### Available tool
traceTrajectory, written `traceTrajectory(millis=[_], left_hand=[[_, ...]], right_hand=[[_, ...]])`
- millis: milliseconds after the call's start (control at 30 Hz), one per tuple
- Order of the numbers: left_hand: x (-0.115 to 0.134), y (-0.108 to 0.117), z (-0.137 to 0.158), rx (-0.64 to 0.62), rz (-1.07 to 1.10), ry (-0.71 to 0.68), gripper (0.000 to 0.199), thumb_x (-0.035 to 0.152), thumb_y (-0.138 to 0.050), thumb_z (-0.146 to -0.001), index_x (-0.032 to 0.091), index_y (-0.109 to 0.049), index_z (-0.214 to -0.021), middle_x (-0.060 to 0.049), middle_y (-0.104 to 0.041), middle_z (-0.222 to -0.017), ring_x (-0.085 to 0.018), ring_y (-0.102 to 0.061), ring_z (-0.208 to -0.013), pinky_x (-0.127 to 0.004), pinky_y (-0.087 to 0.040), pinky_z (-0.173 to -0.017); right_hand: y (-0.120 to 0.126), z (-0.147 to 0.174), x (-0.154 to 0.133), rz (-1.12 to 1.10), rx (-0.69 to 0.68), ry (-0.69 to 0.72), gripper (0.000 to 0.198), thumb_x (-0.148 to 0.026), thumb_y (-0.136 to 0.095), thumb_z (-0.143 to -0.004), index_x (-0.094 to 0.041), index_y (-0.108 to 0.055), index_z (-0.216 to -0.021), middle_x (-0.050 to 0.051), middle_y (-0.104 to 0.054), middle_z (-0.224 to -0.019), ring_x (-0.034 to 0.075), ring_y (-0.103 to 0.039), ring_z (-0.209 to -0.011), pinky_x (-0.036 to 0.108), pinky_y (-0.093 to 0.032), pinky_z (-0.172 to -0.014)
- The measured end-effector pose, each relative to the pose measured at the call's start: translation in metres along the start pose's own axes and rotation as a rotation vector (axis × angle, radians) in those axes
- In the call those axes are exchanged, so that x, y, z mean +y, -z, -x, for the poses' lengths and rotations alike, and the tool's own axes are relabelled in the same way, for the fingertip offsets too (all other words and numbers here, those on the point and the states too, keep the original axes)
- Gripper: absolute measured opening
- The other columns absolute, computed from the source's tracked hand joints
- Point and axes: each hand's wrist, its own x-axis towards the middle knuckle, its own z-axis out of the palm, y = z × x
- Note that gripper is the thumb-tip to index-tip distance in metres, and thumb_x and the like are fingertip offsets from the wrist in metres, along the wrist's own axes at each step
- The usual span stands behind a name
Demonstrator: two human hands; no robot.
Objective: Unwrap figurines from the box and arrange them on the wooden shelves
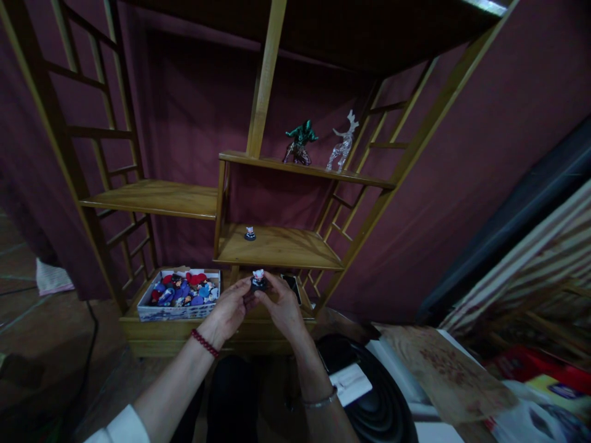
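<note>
Between my two hands I hold a small figurine [259,280] with a whitish head and a dark base, upright in front of the lower shelf. My left hand [232,307] wraps its fingers round the base from the left; a red bead bracelet circles that wrist. From the right, my right hand [281,304] grips the same base with thumb and fingers, a thin bangle on its wrist. A similar little figurine [250,234] stands on the middle shelf [286,249], just beyond my hands. Left of my hands, a patterned box [178,312] is full of colourful small figures.
On the upper right shelf [268,162] stand a green and purple figure [301,143] and a clear deer figure [342,143]. A left shelf [161,198] sits at mid height. Black round containers [383,412] and a cardboard sheet [443,363] lie at the lower right.
</note>
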Motion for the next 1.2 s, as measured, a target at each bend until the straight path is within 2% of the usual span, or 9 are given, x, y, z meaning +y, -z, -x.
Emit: traceTrajectory(millis=[167, 367, 467, 600, 800, 1067, 1200], left_hand=[[-0.001, -0.005, -0.007, 0.013, -0.033, -0.007, 0.008, 0.009, -0.056, -0.076, 0.012, -0.062, -0.08, -0.006, -0.064, -0.081, -0.012, -0.059, -0.069, -0.025, -0.047, -0.066], [0.0, -0.01, -0.013, -0.017, -0.045, 0.006, 0.009, 0.009, -0.054, -0.077, 0.011, -0.062, -0.08, -0.006, -0.065, -0.079, -0.013, -0.059, -0.068, -0.025, -0.047, -0.066], [0.0, -0.009, -0.014, -0.025, -0.03, 0.024, 0.011, 0.009, -0.053, -0.077, 0.011, -0.062, -0.083, -0.007, -0.065, -0.082, -0.012, -0.059, -0.071, -0.025, -0.047, -0.068], [-0.002, -0.006, -0.013, -0.026, -0.006, 0.044, 0.008, 0.01, -0.057, -0.076, 0.012, -0.062, -0.081, -0.006, -0.064, -0.08, -0.012, -0.059, -0.069, -0.026, -0.047, -0.069], [-0.007, 0.0, -0.01, -0.079, -0.014, 0.041, 0.011, 0.014, -0.061, -0.074, 0.013, -0.062, -0.084, -0.006, -0.064, -0.081, -0.013, -0.059, -0.07, -0.024, -0.046, -0.066], [-0.011, -0.003, -0.005, -0.061, 0.008, 0.009, 0.01, 0.012, -0.061, -0.073, 0.013, -0.063, -0.083, -0.005, -0.063, -0.084, -0.011, -0.058, -0.072, -0.022, -0.044, -0.065], [-0.011, -0.006, -0.004, -0.061, 0.005, -0.011, 0.009, 0.012, -0.06, -0.074, 0.012, -0.064, -0.082, -0.005, -0.063, -0.086, -0.011, -0.057, -0.072, -0.022, -0.044, -0.065]], right_hand=[[0.0, -0.003, 0.009, -0.008, 0.023, -0.036, 0.039, -0.026, -0.059, -0.073, -0.023, -0.055, -0.111, 0.006, -0.059, -0.106, 0.018, -0.056, -0.095, 0.033, -0.048, -0.081], [0.001, -0.007, 0.015, -0.012, 0.043, -0.057, 0.041, -0.027, -0.059, -0.072, -0.024, -0.054, -0.112, 0.005, -0.059, -0.107, 0.018, -0.056, -0.096, 0.033, -0.048, -0.082], [0.002, -0.008, 0.014, -0.051, 0.031, -0.071, 0.042, -0.029, -0.06, -0.071, -0.023, -0.054, -0.112, 0.005, -0.059, -0.108, 0.018, -0.056, -0.097, 0.033, -0.047, -0.083], [0.004, -0.011, 0.012, -0.143, -0.006, -0.099, 0.034, -0.032, -0.056, -0.075, -0.022, -0.057, -0.107, 0.004, -0.062, -0.105, 0.017, -0.057, -0.096, 0.033, -0.046, -0.085], [0.001, -0.011, 0.015, -0.263, -0.016, -0.185, 0.032, -0.033, -0.056, -0.073, -0.023, -0.06, -0.104, 0.002, -0.063, -0.101, 0.018, -0.058, -0.092, 0.031, -0.05, -0.076], [0.005, -0.01, 0.006, -0.199, 0.025, -0.127, 0.018, -0.031, -0.058, -0.072, -0.021, -0.067, -0.084, 0.002, -0.065, -0.089, 0.017, -0.059, -0.085, 0.03, -0.047, -0.078], [0.006, -0.008, 0.001, -0.161, 0.045, -0.118, 0.018, -0.031, -0.057, -0.073, -0.021, -0.066, -0.084, 0.002, -0.065, -0.087, 0.017, -0.059, -0.085, 0.03, -0.045, -0.081]])
